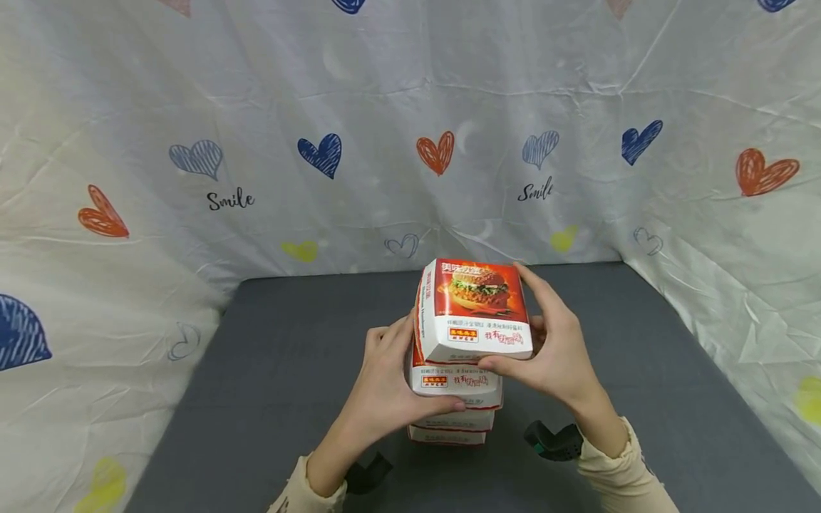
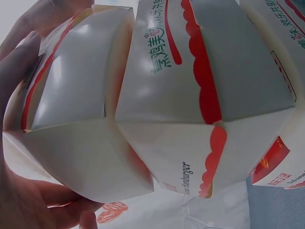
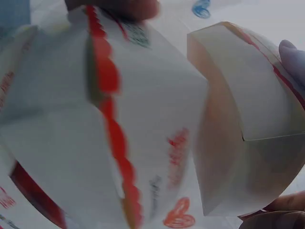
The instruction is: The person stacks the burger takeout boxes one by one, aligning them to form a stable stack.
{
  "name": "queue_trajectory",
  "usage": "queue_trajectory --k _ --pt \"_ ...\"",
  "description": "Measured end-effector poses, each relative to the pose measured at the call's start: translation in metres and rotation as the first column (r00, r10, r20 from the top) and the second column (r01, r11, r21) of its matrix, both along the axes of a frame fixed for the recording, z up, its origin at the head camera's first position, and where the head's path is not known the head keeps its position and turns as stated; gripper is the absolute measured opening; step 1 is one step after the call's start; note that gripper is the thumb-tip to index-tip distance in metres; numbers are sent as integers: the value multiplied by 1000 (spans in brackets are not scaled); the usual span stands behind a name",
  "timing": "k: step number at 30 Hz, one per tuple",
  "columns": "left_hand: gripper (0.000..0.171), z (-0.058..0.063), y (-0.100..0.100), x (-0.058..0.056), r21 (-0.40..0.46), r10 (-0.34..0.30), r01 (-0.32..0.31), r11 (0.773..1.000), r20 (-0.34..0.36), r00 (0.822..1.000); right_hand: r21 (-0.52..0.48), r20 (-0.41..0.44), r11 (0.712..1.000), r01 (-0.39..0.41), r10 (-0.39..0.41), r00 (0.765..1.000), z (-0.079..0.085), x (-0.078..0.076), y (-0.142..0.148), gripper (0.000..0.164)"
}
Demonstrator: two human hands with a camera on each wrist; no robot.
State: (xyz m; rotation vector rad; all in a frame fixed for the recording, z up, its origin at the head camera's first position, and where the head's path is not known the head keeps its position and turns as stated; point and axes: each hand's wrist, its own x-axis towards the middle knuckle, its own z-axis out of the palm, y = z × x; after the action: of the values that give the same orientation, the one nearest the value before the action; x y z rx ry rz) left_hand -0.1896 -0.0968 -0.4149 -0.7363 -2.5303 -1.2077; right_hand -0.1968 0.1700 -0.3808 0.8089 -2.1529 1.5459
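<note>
Several white and red burger boxes are stacked on the grey table. My right hand (image 1: pixel 559 356) grips the top box (image 1: pixel 481 338) by its right side, thumb along its front edge. This box is tilted and sits off to the right of those beneath; I cannot tell whether it rests on them. Around the box below it (image 1: pixel 452 388) my left hand (image 1: pixel 388 388) is curled, thumb across the front. The bottom box (image 1: pixel 447 435) shows under them. In the left wrist view, fingers wrap an outer box (image 2: pixel 81 81); the right wrist view shows a box (image 3: pixel 257 100) close to fingertips.
The dark grey table (image 1: pixel 288 356) extends around the stack. Behind and beside it hangs a pale curtain (image 1: pixel 372 199) printed with hearts. Black wrist straps (image 1: pixel 554 442) sit at both wrists, near the table surface.
</note>
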Motion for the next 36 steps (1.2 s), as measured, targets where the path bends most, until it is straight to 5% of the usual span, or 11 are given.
queue_trajectory --k 7,28,36 --pt "105 0 0 -4 23 -40 41 999 -55 998 69 56 997 -20 16 998 -3 3 -13 121" --pt "108 -2 0 -6 23 -65 67 997 -89 994 125 29 989 72 -76 997 -3 12 -20 126" --pt "112 -2 -1 -5 24 -57 58 998 -52 997 112 23 992 61 -63 998 -4 12 -20 125"
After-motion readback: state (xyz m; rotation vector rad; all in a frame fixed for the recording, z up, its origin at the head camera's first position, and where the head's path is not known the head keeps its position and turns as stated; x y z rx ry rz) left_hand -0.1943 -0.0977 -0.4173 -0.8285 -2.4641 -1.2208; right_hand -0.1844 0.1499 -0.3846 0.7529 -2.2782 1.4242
